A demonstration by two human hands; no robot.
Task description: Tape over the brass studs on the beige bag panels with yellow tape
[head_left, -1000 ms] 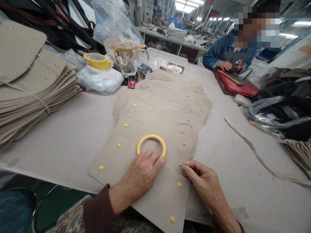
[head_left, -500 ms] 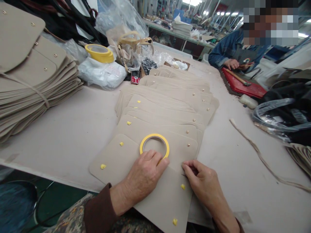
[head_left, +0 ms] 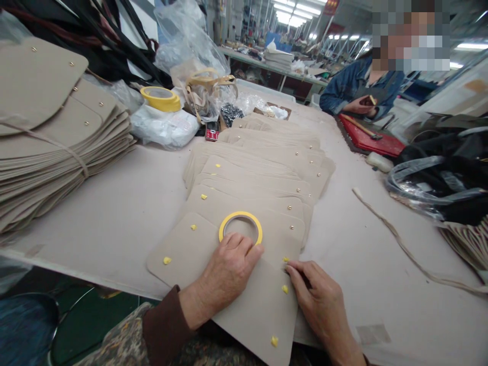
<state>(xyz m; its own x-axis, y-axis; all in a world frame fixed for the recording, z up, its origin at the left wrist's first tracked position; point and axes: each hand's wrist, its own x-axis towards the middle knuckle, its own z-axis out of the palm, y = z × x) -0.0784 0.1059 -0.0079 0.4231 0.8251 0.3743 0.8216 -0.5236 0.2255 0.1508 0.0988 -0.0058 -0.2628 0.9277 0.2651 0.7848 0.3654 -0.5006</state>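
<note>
My left hand [head_left: 224,272] is closed on the near rim of a roll of yellow tape [head_left: 260,227], which lies flat on the beige panels. Under it is the nearest beige panel [head_left: 244,325], which overhangs the table's front edge. Small yellow tape pieces [head_left: 274,341] are stuck near the panel edges. My right hand [head_left: 318,290] is pinched, thumb and index together, just below one yellow tape piece [head_left: 285,259] at the right edge; whatever is between the fingertips is too small to make out. Farther panels [head_left: 263,175] overlap in a row, with metal studs [head_left: 292,227] showing on their right side.
A tied stack of beige panels [head_left: 57,168] stands at left. Behind are a thicker yellow tape roll [head_left: 162,101] on a white plastic bag [head_left: 163,127]. A beige strip [head_left: 396,234] lies at right. Across the table, a person in denim [head_left: 346,91] sits by a red board [head_left: 375,140] with a hammer.
A yellow tape piece now shows at the right edge, above my right fingertips, which have shifted slightly down the panel. My left hand stays on the tape roll. The view has shifted slightly.
</note>
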